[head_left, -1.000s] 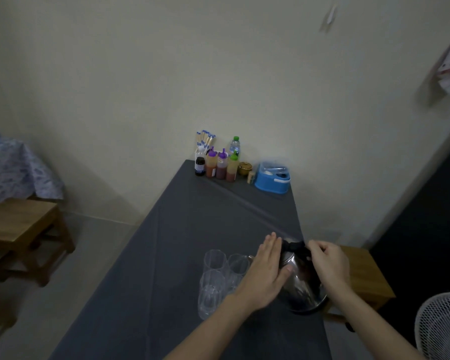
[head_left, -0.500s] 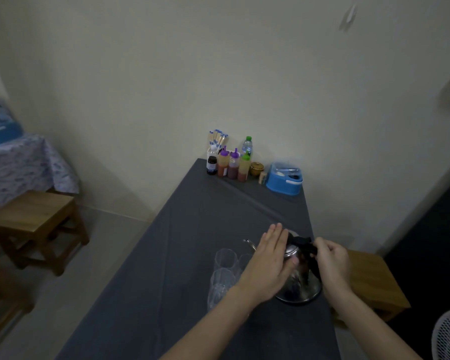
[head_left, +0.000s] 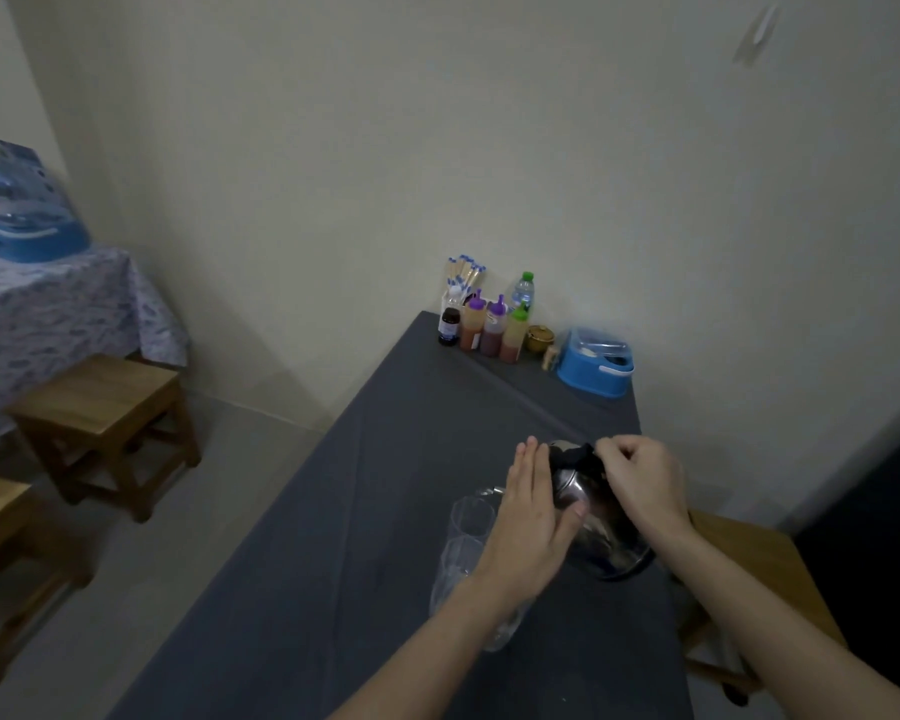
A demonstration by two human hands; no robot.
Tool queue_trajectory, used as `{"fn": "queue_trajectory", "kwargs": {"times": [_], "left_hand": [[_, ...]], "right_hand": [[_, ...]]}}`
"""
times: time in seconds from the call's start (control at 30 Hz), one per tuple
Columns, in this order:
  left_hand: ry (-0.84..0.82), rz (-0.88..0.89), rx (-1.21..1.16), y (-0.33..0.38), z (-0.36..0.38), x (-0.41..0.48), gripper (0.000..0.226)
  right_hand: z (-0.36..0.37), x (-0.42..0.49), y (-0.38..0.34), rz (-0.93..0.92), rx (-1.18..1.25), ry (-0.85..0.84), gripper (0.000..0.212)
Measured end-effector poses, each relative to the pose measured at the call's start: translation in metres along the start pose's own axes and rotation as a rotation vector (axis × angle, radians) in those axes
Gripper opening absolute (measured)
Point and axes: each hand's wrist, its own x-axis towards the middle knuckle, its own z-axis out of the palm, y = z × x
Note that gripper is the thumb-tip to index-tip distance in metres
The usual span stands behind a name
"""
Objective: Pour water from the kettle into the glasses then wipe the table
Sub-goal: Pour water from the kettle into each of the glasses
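Observation:
A shiny steel kettle (head_left: 601, 532) with a black handle and lid stands on the dark grey table (head_left: 385, 511), near its right edge. My right hand (head_left: 640, 478) is closed on the black handle at the kettle's top. My left hand (head_left: 533, 517) lies flat against the kettle's left side, fingers straight and together. Clear glasses (head_left: 468, 517) stand bunched just left of the kettle, partly hidden behind my left hand and forearm. The kettle's thin spout (head_left: 489, 491) pokes out toward the glasses.
At the table's far end by the wall stand sauce bottles (head_left: 489, 327), a water bottle (head_left: 523, 291), a small brass pot (head_left: 539, 337) and a blue box (head_left: 596, 363). Wooden stools (head_left: 105, 407) stand left; another wooden stool (head_left: 765, 563) is right of the table.
The view has swung slightly left and the kettle now sits tilted more toward the glasses. My hands keep the same hold on handle and side.

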Motion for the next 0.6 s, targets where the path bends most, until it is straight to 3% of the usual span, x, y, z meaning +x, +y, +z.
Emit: {"fn": "queue_trajectory", "kwargs": {"times": [0.6], "left_hand": [[0.021, -0.059, -0.09, -0.007, 0.005, -0.005, 0.078]], "right_hand": [[0.006, 0.014, -0.002, -0.155, -0.197, -0.113, 0.032]]}}
